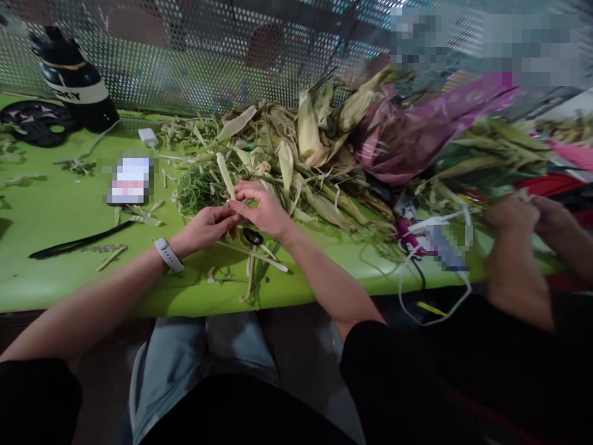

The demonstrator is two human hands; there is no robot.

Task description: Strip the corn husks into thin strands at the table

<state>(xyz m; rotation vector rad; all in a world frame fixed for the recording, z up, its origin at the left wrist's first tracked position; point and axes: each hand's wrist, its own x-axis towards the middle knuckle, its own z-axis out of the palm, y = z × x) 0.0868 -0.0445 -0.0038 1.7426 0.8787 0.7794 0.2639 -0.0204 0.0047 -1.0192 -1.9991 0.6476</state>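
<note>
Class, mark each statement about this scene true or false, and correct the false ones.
1. The right hand holds a pale strip. True.
2. The two hands are far apart. False: the left hand meets the right.
3. The watch is on the right wrist. False: the pale watch is on the left.
4. A black bottle stands on the green table. True.
5. The plastic bag is yellow. False: the plastic bag is purple.

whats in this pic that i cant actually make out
All in the head view:
Pale husk strip: lower end hidden by the left hand and right hand.
Phone: screen text lost to pixelation.
Black bottle: start of its lettering unreadable, blurred or turned away.
Co-worker's hands: blurred, so what they hold is unclear.
Purple plastic bag: crumpled film obscures its contents.
</note>
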